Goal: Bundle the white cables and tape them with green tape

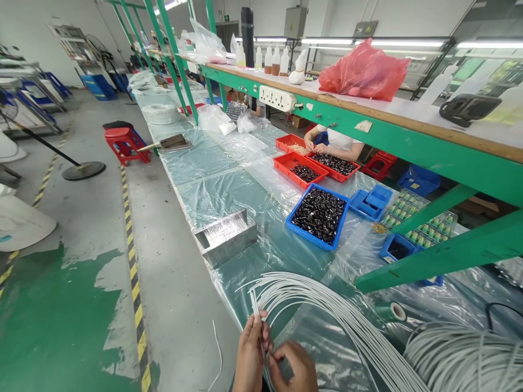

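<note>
While the camera looks down a long workbench (212, 190) covered in clear plastic sheeting, two bare hands meet at the bottom edge of the view. The left hand (250, 354) is closed around a bunch of thin white cables (327, 305), its fingers wrapped over their cut ends, which stick up just above the thumb. The right hand (295, 369) sits just beside it, fingertips pinched on the same cables a little lower down. From the hands the cables fan out in a wide arc to the right across the bench, towards a larger heap of white cable (461, 356) at the lower right corner.

Farther up the bench, a blue tray (304, 237) full of small dark parts rests near the middle. Left of it stands a bent metal bracket (224, 237). Beyond the blue tray lie three red trays (300, 173), two with dark parts. A second person's hands (314, 147) work at the farthest red tray, from the opposite side of the bench. Smaller blue bins (370, 201) sit to the right. A green-framed shelf (368, 128) runs overhead, carrying a red plastic bag (363, 71) and white bottles (273, 59). A red stool (125, 142) stands on the grey floor to the left.
</note>
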`<state>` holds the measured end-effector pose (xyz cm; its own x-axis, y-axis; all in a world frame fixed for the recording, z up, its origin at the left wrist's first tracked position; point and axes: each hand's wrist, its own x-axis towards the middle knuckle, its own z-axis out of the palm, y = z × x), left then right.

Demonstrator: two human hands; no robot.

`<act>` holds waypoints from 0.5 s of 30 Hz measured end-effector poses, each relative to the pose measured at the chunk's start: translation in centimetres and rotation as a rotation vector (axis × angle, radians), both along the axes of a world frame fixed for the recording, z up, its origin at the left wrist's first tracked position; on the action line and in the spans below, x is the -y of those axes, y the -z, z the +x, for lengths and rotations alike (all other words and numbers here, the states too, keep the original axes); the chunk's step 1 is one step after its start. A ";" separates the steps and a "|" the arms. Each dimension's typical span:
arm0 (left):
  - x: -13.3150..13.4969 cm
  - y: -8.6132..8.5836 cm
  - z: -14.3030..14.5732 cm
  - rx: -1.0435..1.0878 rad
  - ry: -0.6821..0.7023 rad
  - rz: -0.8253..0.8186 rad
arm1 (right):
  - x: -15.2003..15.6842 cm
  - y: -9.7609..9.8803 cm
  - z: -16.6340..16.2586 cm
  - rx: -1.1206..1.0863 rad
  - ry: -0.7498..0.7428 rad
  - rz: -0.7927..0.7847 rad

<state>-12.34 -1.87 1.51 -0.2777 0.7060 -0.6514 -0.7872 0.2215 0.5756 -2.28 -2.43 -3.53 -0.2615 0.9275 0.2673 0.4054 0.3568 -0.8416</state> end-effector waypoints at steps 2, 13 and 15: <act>0.2 -0.2 0.2 -0.009 0.047 0.012 | -0.9 -1.4 -0.1 -0.059 -0.025 -0.040; 1.4 -0.2 1.4 -0.107 0.271 0.107 | -6.6 -7.4 -0.8 -0.118 -0.318 -0.430; 1.5 -0.1 1.2 -0.101 0.298 0.112 | -6.6 -7.5 -0.8 -0.128 -0.313 -0.484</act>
<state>-11.12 -3.35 1.59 -0.1074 0.8317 -0.5447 -0.6353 0.3640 0.6811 -3.05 4.13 3.94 -0.5361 0.8356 -0.1200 0.2274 0.0061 -0.9738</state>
